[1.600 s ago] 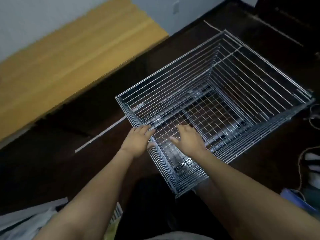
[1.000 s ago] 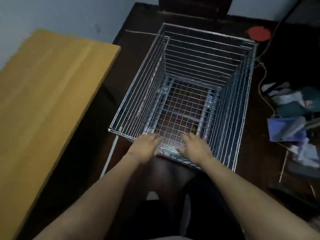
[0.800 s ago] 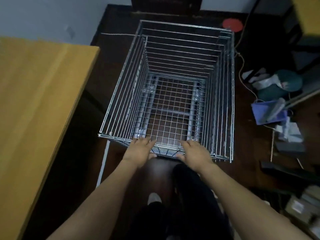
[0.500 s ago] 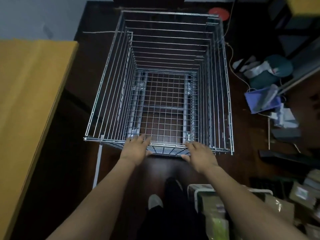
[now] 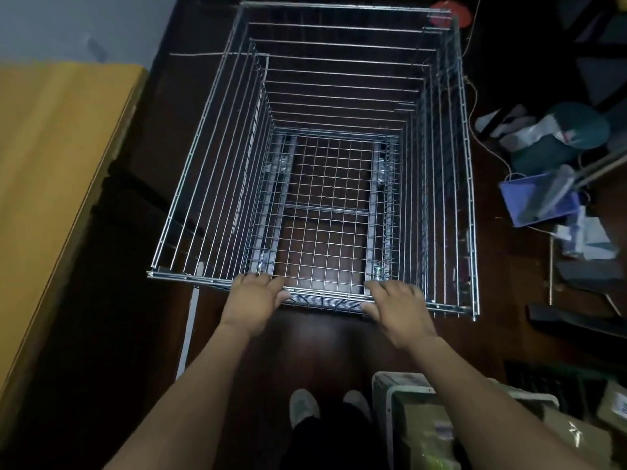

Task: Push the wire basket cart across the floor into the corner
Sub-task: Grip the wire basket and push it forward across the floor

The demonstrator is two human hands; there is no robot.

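The wire basket cart point(image 5: 190, 184) is a tall, empty chrome cage standing upright on the dark wood floor, seen from above. Its near rim runs across the middle of the view. My left hand point(image 5: 249, 301) rests on that near rim left of centre, fingers curled over the wire. My right hand point(image 5: 398, 308) holds the same rim right of centre, fingers over the top and thumb below. The cart's far end lies close to the dark back wall at the top of the view.
A yellow wooden tabletop point(image 5: 51, 184) flanks the cart on the left. A white strip point(image 5: 190, 330) lies on the floor by the near left corner. Clutter, a blue tray point(image 5: 532, 201) and cords sit to the right. A box point(image 5: 424, 425) stands beside my feet.
The cart has swung round from a diagonal to point straight ahead and has rolled forward toward the back wall. Both hands stayed on the near rim, now spread wider apart.
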